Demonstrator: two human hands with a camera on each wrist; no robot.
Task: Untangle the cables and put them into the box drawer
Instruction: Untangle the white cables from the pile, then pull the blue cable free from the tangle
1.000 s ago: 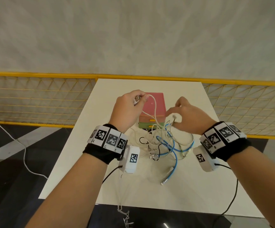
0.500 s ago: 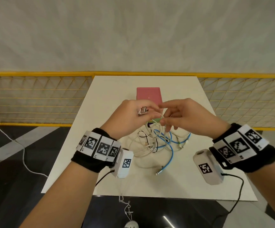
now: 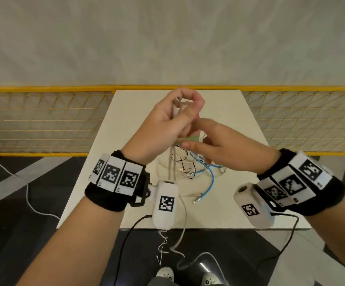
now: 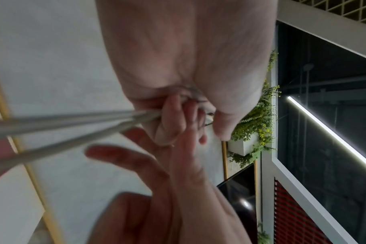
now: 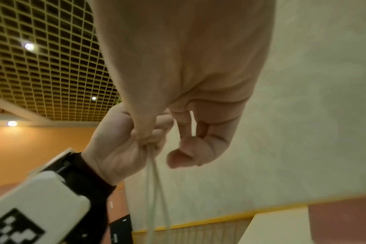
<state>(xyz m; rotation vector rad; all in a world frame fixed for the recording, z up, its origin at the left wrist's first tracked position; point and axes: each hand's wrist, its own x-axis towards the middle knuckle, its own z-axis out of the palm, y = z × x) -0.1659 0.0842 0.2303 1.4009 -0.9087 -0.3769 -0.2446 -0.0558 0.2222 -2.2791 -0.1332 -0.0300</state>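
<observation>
Two strands of white cable (image 3: 172,162), light and limp, hang from the closed left hand (image 3: 167,124) above the table (image 3: 105,182) (grip near the plug), right hand (image 3: 225,149) loosely open beside.

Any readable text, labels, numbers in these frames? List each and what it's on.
No words, brands or numbers can be read.
Left wristband: black-and-white square codes; the tiny characters under them are too small to read.
Right wristband: square codes; the small print at their edges is blurred.
Left wrist camera and right wrist camera: one square code each, no text.
</observation>
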